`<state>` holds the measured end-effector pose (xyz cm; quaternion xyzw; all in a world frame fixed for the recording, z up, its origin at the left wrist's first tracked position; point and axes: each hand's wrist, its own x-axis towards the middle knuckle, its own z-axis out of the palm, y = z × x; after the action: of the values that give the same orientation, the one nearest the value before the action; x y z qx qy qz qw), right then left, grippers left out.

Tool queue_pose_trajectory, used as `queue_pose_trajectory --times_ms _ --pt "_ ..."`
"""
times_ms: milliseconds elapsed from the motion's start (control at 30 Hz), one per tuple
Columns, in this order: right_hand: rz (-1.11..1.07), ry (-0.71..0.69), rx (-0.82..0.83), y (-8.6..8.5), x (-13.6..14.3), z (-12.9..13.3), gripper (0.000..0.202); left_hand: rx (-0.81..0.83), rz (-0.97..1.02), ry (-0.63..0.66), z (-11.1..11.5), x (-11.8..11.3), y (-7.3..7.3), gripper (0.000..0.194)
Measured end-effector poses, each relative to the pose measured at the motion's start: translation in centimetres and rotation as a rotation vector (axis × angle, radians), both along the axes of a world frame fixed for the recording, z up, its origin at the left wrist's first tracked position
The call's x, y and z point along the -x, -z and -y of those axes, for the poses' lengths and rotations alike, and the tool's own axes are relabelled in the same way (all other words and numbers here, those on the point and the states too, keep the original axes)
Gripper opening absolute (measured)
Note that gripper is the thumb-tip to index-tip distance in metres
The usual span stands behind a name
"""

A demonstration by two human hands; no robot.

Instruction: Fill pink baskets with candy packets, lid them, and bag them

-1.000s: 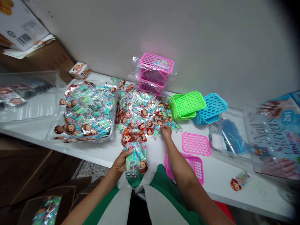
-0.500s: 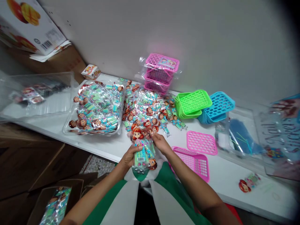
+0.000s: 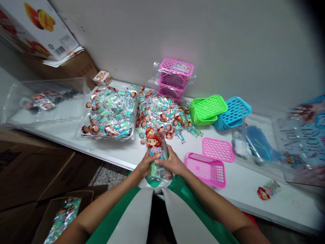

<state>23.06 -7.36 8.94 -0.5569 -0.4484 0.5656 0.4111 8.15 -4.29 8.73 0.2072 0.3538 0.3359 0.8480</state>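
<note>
In front of my body I hold a stack of doll-printed clear packets (image 3: 155, 149), a red-haired figure on the top one. My left hand (image 3: 147, 163) is closed on the stack's left side, its thumb across the front. Against the right side, my right hand (image 3: 174, 162) is closed too, thumb also on the front. Beyond my hands spreads a loose pile of similar packets (image 3: 162, 113). Left of that pile stands a clear plastic tray (image 3: 78, 133) heaped with more packets. An uncovered pink basket (image 3: 196, 166) lies right of my right hand, with a pink perforated lid (image 3: 218, 149) behind it.
Wrapped pink baskets (image 3: 172, 81) stand stacked by the wall. Green baskets (image 3: 208, 110) and blue baskets (image 3: 232, 113) sit to their right. Clear containers (image 3: 45, 101) flank the left end. One packet (image 3: 268, 189) lies at far right. An opened carton (image 3: 61, 217) with packets is below left.
My right hand has moved from the stack's upper right edge down to its side, its thumb now on the front. The packets are now squared closer together. The camera view has shifted slightly.
</note>
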Motion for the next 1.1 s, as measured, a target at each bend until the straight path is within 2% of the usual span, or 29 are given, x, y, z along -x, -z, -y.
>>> queue_pose_trajectory --times_ms 133,200,267,400,467,533,600,700,767,833,933,1000,1100 --pt "-0.109 0.067 0.052 1.4 1.0 1.8 0.086 0.040 0.008 0.058 0.8 -0.2 0.2 0.062" --pt "-0.147 0.056 0.019 1.1 0.9 1.2 0.083 0.055 0.020 0.075 0.0 -0.4 0.4 0.057" --pt "-0.098 -0.018 -0.056 -0.2 0.3 0.4 0.074 0.102 0.039 0.105 -0.9 -0.2 0.8 0.046" --pt "0.335 -0.266 -0.162 -3.4 -1.9 0.5 0.053 0.232 0.181 0.205 -1.4 1.3 2.1 0.042" --pt "0.618 -0.287 -0.199 -4.7 -3.0 1.5 0.051 0.235 0.258 0.223 -1.1 2.0 2.9 0.046" --pt "0.847 -0.270 -0.355 -5.8 -3.7 2.4 0.050 0.241 0.298 0.245 -0.8 2.3 3.5 0.047" --pt "0.954 -0.389 -0.629 -6.6 -3.8 3.1 0.043 0.269 0.310 0.278 -0.8 2.3 3.9 0.046" --pt "0.937 -0.702 -0.971 -6.9 -3.1 3.2 0.028 0.301 0.323 0.310 -0.8 2.1 4.1 0.046" --pt "0.896 -0.746 -1.063 -6.6 -2.4 3.0 0.022 0.298 0.344 0.315 -0.8 2.1 4.1 0.047" --pt "0.786 -0.707 -1.073 -6.4 -1.8 2.9 0.018 0.292 0.359 0.317 -0.7 2.2 4.1 0.047" --pt "0.519 -0.563 -0.922 -6.8 -1.5 3.2 0.015 0.279 0.363 0.291 -0.4 2.5 4.2 0.044" --pt "0.400 -0.320 -0.746 -7.4 -2.0 3.5 0.014 0.266 0.350 0.276 -0.3 2.6 4.2 0.043" --pt "0.489 0.229 -0.544 -8.1 -3.9 3.1 0.019 0.212 0.295 0.218 -0.3 2.6 3.7 0.047"
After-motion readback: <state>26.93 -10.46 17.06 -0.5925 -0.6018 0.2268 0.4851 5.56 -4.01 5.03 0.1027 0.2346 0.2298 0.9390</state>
